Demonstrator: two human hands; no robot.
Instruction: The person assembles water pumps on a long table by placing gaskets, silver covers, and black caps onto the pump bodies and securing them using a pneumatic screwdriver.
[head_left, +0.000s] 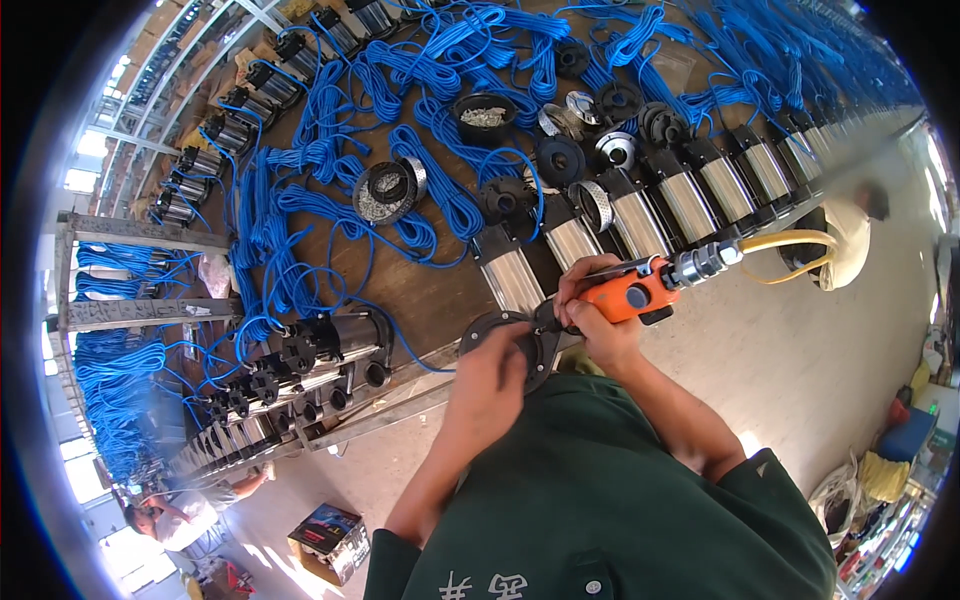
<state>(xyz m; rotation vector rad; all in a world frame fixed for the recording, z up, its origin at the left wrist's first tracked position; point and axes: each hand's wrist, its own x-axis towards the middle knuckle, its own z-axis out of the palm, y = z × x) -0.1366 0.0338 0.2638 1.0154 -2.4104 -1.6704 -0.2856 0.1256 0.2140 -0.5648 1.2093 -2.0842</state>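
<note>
My right hand (602, 312) is wrapped round an orange power screwdriver (630, 292) with a metal rear end. A yellow hose (800, 238) runs from that end to the right. The driver's dark nose points left, at a round black pump end (548, 352) by the bench's near edge. This end belongs to a pump with a shiny steel cylinder (512, 278) lying on the bench. Over the black end's left side, my left hand (488, 378) has its fingers bent and close together near the driver's tip. What they pinch, if anything, is hidden.
Steel-bodied pumps (640, 225) line the bench to the right, more (330, 345) to the left. Coiled blue cables (325, 130) cover much of the bench (335, 255). Bowls of small metal parts (388, 190) stand among them. People (850, 235) are beyond the bench ends; a box (330, 540) is on the floor.
</note>
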